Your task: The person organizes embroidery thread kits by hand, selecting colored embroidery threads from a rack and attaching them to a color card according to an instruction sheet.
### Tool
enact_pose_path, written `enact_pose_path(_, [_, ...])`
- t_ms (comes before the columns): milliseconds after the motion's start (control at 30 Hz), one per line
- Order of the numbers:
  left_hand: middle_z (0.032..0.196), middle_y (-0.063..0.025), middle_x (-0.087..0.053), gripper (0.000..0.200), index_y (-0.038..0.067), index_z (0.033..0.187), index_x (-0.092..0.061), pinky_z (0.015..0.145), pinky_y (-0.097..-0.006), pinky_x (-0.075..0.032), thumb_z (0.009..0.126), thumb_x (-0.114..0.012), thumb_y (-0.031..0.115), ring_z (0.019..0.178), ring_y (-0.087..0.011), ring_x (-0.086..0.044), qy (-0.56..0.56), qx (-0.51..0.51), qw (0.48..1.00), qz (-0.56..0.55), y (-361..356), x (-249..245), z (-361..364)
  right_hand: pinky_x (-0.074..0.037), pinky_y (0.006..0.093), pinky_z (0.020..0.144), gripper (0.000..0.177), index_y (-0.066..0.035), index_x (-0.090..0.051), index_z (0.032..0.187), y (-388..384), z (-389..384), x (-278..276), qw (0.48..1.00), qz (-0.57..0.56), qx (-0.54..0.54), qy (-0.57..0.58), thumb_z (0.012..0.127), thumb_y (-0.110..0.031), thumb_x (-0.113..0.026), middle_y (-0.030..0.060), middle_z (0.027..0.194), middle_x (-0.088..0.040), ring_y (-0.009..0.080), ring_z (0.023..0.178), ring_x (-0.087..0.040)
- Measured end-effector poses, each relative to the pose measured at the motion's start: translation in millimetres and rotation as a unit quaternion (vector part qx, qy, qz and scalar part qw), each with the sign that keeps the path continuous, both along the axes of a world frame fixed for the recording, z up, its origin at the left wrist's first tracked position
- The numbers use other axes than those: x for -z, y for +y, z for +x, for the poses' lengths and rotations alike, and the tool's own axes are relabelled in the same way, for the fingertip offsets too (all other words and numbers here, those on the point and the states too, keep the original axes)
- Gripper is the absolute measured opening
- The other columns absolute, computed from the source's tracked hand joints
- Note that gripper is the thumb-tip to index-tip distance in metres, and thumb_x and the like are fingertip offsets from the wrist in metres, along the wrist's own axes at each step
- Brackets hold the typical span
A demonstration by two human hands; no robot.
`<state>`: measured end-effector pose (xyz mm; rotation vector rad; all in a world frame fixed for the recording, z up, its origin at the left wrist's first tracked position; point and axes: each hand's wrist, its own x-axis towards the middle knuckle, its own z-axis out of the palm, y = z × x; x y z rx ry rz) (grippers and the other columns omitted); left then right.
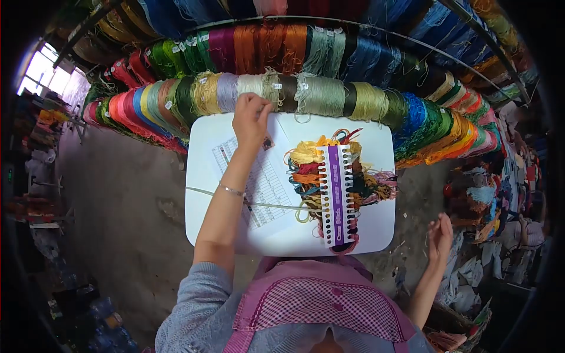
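My left hand (252, 120) reaches over the far edge of a white board (371, 235), just in front of the white thread skeins (250, 85) on the rack. Its fingers are curled together; what they pinch, if anything, I cannot make out. To the right, off the board, my right hand (439, 240) hangs with fingers stretched and nothing in them. A white punched thread card (337, 197) with a purple strip lies on the board, carrying multicoloured floss (306, 167). A long pale green strand (276, 205) runs from the card leftwards under my left forearm. Below that arm lies a printed chart (265, 200).
Rows of coloured skeins hang on rails ahead, the nearest skein row (321, 97) directly behind the board. A metal rail (376, 26) curves above. More thread bundles (485, 197) stand at the right. Bare floor (135, 217) shows at the left.
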<state>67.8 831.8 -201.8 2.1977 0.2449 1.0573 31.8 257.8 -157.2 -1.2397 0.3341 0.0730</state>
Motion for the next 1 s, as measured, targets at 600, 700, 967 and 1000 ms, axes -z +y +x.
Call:
enact_pose_path(600, [0.067, -0.0064, -0.061, 0.022, 0.003, 0.094, -0.070, 0.058, -0.0329, -0.046, 0.077, -0.073, 0.017, 0.056, -0.0189, -0.055, 0.101, -0.068, 0.967, -0.223, 3, -14, -2, -0.033, 0.0239, 0.057, 0.014, -0.005, -0.057, 0.095, 180, 19, -20, 0.946, 0.134, -0.277, 0.104, 0.099, -0.018, -0.052, -0.0010, 0.063, -0.049, 0.0090, 0.056, -0.041])
enact_pose_path(700, [0.069, -0.0077, -0.063, 0.020, 0.005, 0.089, -0.073, 0.058, -0.0337, -0.046, 0.076, -0.075, 0.020, 0.057, -0.0201, -0.056, 0.095, -0.087, 0.979, -0.157, -5, -20, 9, -0.031, 0.0232, 0.055, 0.013, -0.006, -0.056, 0.095, 201, 17, -22, 0.940, 0.128, -0.296, 0.106, 0.100, -0.017, -0.052, -0.0017, 0.063, -0.048, 0.0082, 0.055, -0.041])
enact_pose_path(967, [0.066, -0.0005, -0.060, 0.019, 0.005, 0.094, -0.073, 0.059, -0.0252, -0.043, 0.083, -0.073, 0.020, 0.057, -0.0093, -0.049, 0.021, -0.120, 0.978, -0.168, -10, -13, 26, -0.033, 0.0221, 0.056, 0.014, -0.006, -0.056, 0.093, 213, 14, -19, 0.932, 0.131, -0.319, 0.107, 0.100, -0.016, -0.051, -0.0019, 0.063, -0.049, 0.0075, 0.055, -0.042])
enact_pose_path(1000, [0.066, -0.0005, -0.060, 0.019, 0.005, 0.094, -0.073, 0.059, -0.0252, -0.043, 0.083, -0.073, 0.020, 0.057, -0.0093, -0.049, 0.020, -0.119, 0.978, -0.168, -9, -13, 24, -0.033, 0.0221, 0.056, 0.014, -0.006, -0.056, 0.093, 212, 15, -19, 0.933, 0.131, -0.319, 0.105, 0.100, -0.016, -0.051, -0.0019, 0.063, -0.049, 0.0075, 0.055, -0.042])
